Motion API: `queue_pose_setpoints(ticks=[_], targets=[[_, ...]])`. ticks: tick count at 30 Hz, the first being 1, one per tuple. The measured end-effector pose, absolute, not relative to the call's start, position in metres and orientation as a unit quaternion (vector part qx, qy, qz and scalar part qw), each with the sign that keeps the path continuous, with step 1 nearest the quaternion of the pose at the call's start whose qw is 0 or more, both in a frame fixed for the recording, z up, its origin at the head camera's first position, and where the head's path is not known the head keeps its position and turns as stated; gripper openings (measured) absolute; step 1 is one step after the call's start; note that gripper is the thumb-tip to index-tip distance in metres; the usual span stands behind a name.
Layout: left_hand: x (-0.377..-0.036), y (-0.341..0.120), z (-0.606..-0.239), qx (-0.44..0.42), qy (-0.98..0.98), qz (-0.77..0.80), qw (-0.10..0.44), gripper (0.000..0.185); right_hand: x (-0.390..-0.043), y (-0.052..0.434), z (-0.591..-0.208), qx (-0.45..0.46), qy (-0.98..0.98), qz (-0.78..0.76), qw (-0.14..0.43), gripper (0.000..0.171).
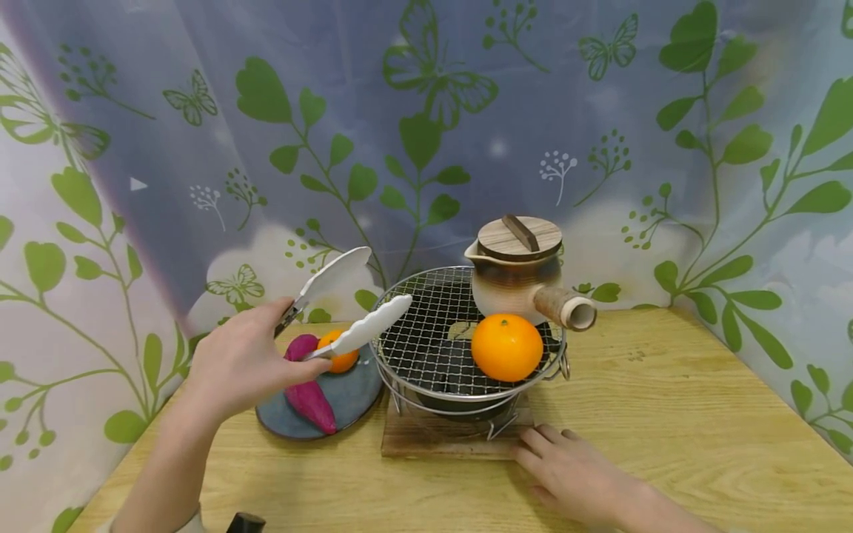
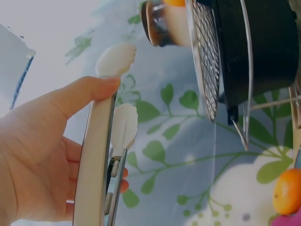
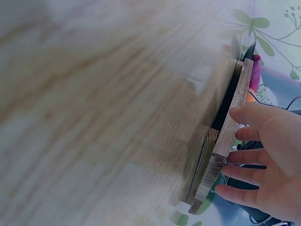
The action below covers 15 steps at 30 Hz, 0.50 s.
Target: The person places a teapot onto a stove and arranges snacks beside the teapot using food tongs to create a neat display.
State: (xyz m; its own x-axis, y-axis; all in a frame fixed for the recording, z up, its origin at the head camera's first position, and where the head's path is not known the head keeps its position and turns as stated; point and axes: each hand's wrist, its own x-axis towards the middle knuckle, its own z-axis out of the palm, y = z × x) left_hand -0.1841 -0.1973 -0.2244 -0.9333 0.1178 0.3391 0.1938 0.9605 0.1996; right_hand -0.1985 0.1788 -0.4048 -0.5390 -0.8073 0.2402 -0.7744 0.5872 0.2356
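My right hand (image 1: 573,474) lies flat by the wooden board (image 1: 426,443), left hand (image 1: 246,363) gripping light, springy tongs (image 1: 346,311) mid-handle, tips wide at ten o'clock of the grill (image 1: 426,333).

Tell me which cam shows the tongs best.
Head view: the tongs show whole, jaws apart above the plate, gripped by the left hand. Left wrist shows them close up but edge-on. Right wrist doesn't show them.

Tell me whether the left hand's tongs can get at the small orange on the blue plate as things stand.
Probably yes. The left hand holds the tongs open just above the small orange on the blue plate, with nothing between; only the purple sweet potato lies beside it.
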Motion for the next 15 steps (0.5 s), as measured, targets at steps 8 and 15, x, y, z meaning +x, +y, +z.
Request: queue_pose_setpoints(ticks=[8, 15], targets=[[-0.193, -0.216, -0.231, -0.054, -0.98, -0.122, 0.148, 0.088, -0.198, 0.179, -0.406, 0.451, -0.875, -0.051, 0.169, 0.047], [-0.202, -0.227, -0.237, -0.039, -0.983, -0.119, 0.136, 0.092, -0.198, 0.178, -0.406, 0.45, -0.875, -0.057, 0.17, 0.048]])
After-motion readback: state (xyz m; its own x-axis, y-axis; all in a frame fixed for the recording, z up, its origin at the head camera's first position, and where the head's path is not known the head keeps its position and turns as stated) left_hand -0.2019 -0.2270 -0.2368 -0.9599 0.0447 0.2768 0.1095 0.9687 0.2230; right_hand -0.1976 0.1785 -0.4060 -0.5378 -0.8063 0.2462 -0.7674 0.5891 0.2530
